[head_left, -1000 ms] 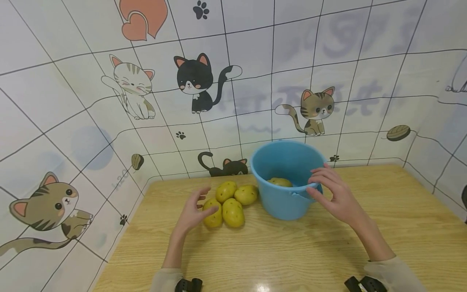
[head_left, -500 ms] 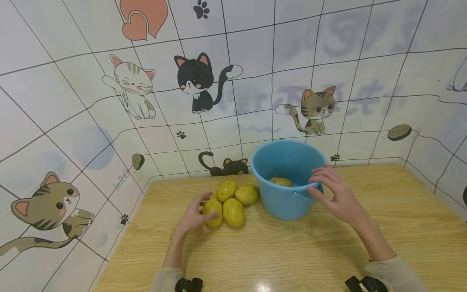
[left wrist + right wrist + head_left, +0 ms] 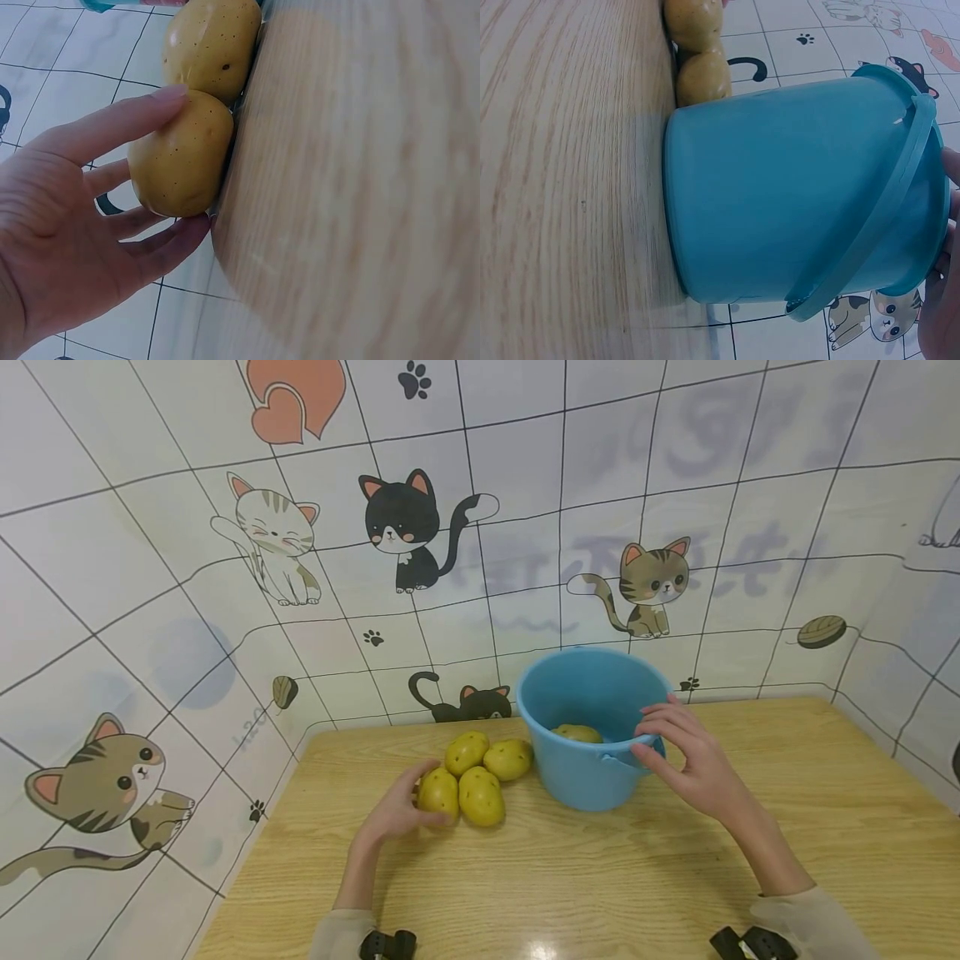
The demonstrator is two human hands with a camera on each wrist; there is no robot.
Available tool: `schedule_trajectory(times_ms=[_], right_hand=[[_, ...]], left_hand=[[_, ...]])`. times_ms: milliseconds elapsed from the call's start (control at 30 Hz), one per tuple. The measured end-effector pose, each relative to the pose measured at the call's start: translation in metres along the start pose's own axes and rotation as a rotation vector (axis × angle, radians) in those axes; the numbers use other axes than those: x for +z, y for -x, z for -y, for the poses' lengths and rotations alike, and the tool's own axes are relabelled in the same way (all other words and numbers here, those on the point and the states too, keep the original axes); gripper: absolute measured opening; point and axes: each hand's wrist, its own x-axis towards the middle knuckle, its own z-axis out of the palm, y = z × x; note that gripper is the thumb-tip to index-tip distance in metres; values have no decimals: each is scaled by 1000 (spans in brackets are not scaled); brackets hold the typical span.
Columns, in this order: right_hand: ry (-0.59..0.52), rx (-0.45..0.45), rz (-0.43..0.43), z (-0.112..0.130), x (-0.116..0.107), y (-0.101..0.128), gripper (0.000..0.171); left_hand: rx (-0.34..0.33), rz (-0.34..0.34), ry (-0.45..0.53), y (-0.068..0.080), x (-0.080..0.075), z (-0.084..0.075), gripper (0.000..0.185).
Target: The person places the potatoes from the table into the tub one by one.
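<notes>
With your left hand point(image 3: 396, 812) fingers point(image 3: 127, 124) curling round the potato point(image 3: 438, 792) at 9 o'clock of the bucket point(image 3: 585, 777), wrap fully before lifting, while your right hand point(image 3: 686, 758) pinches the rim.

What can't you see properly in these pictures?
- How many potatoes are in the blue bucket: the head view shows one potato inside, and the wall hides the rest of the bottom.
- The right hand: the right wrist view cuts it off at the edge.
- The potato the left hand grips: fingers cover its far side.
- The black things at the bottom edge of the head view are cut off.
</notes>
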Motion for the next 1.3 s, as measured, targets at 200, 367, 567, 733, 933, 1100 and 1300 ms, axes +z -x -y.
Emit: schedule_trajectory(times_ms=[200, 367, 567, 733, 933, 1100, 1300], right_hand=[[6, 0, 3, 0, -1, 0, 36], [11, -11, -3, 0, 0, 0, 37], [9, -11, 2, 1, -1, 0, 37], [12, 1, 1, 1, -1, 1, 37], [5, -3, -6, 2, -1, 1, 39], [5, 25, 15, 3, -2, 1, 41], [5, 14, 3, 2, -1, 1, 37]], left_hand=[[-18, -4, -51, -1, 1, 1, 97], [-37, -36, -68, -1, 1, 0, 96], [-40, -66, -66, 0, -1, -1, 95], [-15, -100, -92, 1, -3, -7, 95], [-1, -155, -103, 2, -3, -18, 93], [37, -220, -106, 3, -3, -31, 93], [81, -252, -110, 4, 1, -49, 94]])
